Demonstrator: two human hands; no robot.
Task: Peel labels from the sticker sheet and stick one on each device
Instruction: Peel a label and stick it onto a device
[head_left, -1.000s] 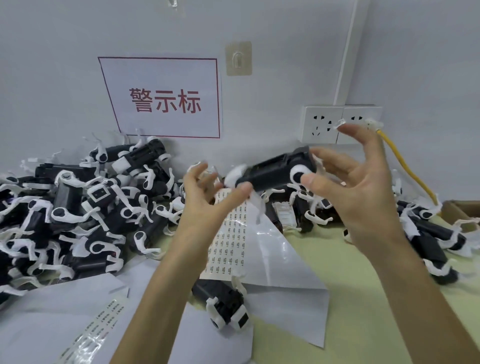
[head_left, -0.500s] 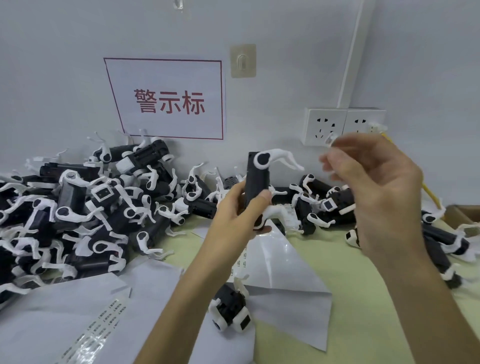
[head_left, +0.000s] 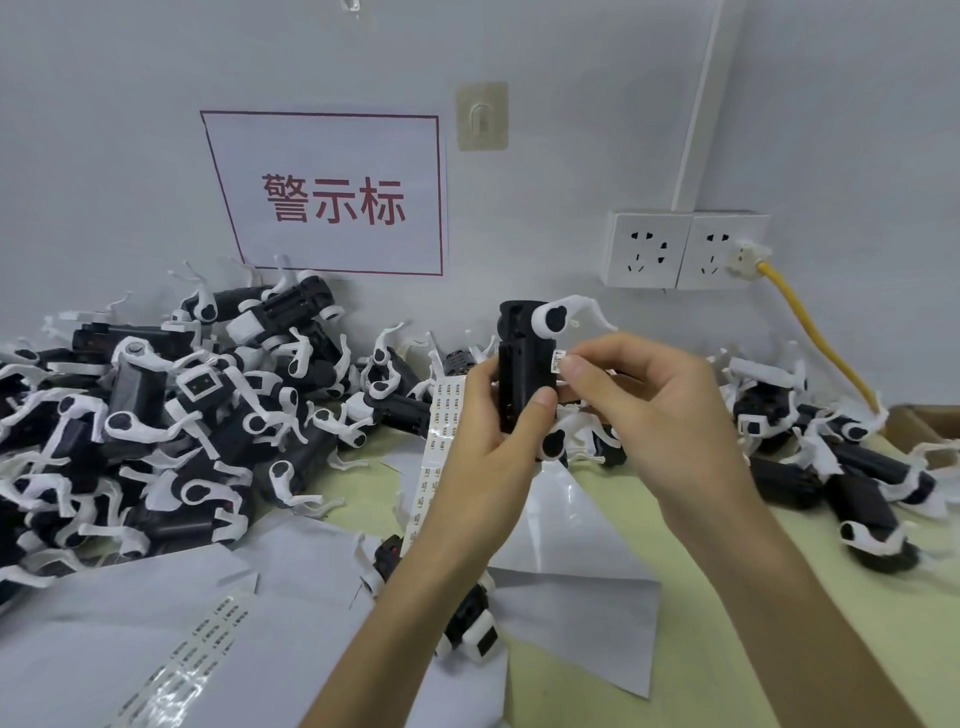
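Observation:
My left hand (head_left: 485, 436) grips a black device (head_left: 522, 364) with white arm-like parts, held upright in the middle of the view. My right hand (head_left: 654, 415) pinches a small white label (head_left: 557, 360) against the device's right side. The sticker sheet (head_left: 436, 457), printed with rows of labels, hangs down behind my left hand and wrist, partly hidden. I cannot tell whether the label is stuck down or only touching.
A big heap of black-and-white devices (head_left: 156, 426) fills the left of the green table. More devices (head_left: 852, 467) lie at the right. White backing sheets (head_left: 156, 634) cover the front left, one device (head_left: 467, 618) among them. Wall sockets (head_left: 685, 249) with a yellow cable (head_left: 815, 332); cardboard box (head_left: 930, 431) far right.
My right hand came down and left from near the sockets and now brings the label to the device's side. My left hand has kept the device upright, having tilted it up from level before.

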